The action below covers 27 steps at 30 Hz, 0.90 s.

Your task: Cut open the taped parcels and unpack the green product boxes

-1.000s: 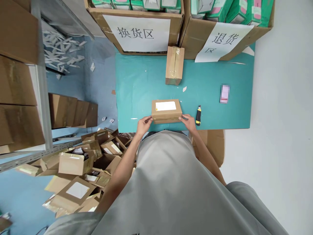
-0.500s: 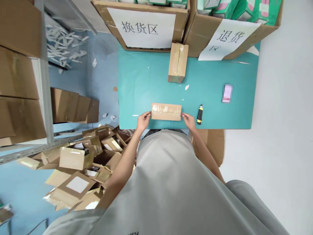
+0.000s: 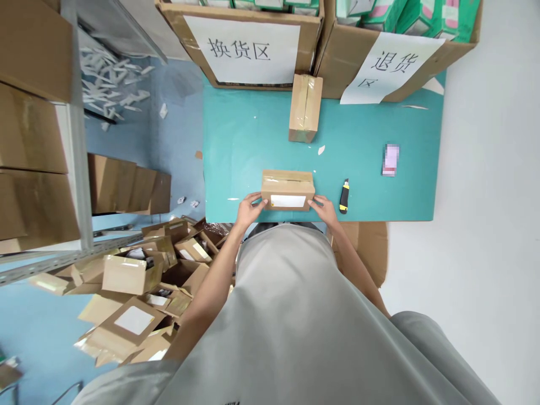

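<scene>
A taped cardboard box [image 3: 288, 181] lies lengthwise near the front edge of the green table, a white label [image 3: 288, 201] on the side facing me. My left hand [image 3: 251, 210] grips its left end, the thumb on the labelled side. At the right end my right hand [image 3: 324, 210] holds it the same way, thumb on the front and fingers at the end. To the right of that hand lies a black and yellow utility knife [image 3: 345, 197]. Farther back stands a second taped cardboard box [image 3: 305, 108].
Two large open cartons, a left one [image 3: 312, 39] and a right one [image 3: 333, 67], hold green packs at the table's back. A pixelated object [image 3: 391, 160] lies on the right. Opened boxes [image 3: 130, 320] pile up on the floor at left, beside a shelf [image 3: 80, 140] of cartons.
The box has been turned so that its white-labelled side now faces me. My thumbs have come onto its front side. The knife and the second box have stayed put.
</scene>
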Each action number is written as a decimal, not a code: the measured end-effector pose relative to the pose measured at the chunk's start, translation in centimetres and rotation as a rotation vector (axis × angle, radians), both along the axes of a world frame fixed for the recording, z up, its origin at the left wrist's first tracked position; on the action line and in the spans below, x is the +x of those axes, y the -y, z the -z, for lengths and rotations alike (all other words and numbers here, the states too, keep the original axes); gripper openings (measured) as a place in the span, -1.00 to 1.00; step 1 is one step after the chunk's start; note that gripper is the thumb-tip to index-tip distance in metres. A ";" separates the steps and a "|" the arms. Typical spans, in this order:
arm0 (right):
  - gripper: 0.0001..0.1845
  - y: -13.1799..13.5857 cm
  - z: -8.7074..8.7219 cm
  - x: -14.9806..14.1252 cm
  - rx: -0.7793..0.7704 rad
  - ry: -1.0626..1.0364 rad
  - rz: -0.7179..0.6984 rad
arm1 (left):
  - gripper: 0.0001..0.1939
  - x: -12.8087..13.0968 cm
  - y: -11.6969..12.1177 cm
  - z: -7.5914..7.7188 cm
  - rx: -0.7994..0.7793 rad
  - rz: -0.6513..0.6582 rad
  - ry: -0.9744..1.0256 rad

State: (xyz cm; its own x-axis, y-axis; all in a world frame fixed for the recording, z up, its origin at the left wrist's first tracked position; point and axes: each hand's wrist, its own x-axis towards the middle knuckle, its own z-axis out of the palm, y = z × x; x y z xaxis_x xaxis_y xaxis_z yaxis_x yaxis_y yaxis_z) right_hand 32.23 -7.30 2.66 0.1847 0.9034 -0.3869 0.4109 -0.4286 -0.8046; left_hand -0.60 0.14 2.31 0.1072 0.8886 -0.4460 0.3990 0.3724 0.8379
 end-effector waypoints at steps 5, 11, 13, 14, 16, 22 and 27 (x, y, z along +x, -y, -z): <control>-0.41 -0.8 -0.3 0.0 -0.002 -0.055 0.005 | -0.62 0.3 -0.6 0.6 -0.030 -0.015 -0.138; -0.33 -0.3 1.3 -1.1 -0.134 -0.119 0.087 | -0.51 0.8 1.4 1.4 -0.197 -0.024 -0.099; -0.26 0.4 1.6 -1.1 -0.163 -0.164 0.091 | -0.49 0.7 2.1 1.1 -0.229 -0.025 -0.091; -0.23 0.8 1.6 -1.1 -0.175 -0.190 0.088 | -0.49 0.7 2.3 0.9 -0.241 -0.027 -0.082; -0.18 1.5 1.5 -1.2 -0.179 -0.235 0.063 | -0.49 0.7 2.5 0.4 -0.252 -0.037 -0.058; -0.10 1.4 0.2 -1.5 -0.138 -0.228 -0.002 | -0.44 1.2 1.7 -1.7 -0.176 -0.056 -0.011; -0.33 -1.0 -1.8 -0.8 0.001 -0.059 0.020 | -0.49 1.0 0.1 -4.0 -0.026 -0.085 -0.076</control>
State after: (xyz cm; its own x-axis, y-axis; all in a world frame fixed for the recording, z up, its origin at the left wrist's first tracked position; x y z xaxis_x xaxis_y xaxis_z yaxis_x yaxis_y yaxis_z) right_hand 31.46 -6.32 4.45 0.1796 0.9002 -0.3968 0.3543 -0.4355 -0.8275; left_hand 0.42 0.06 6.31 -0.0035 0.8810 -0.4731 0.4273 0.4291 0.7958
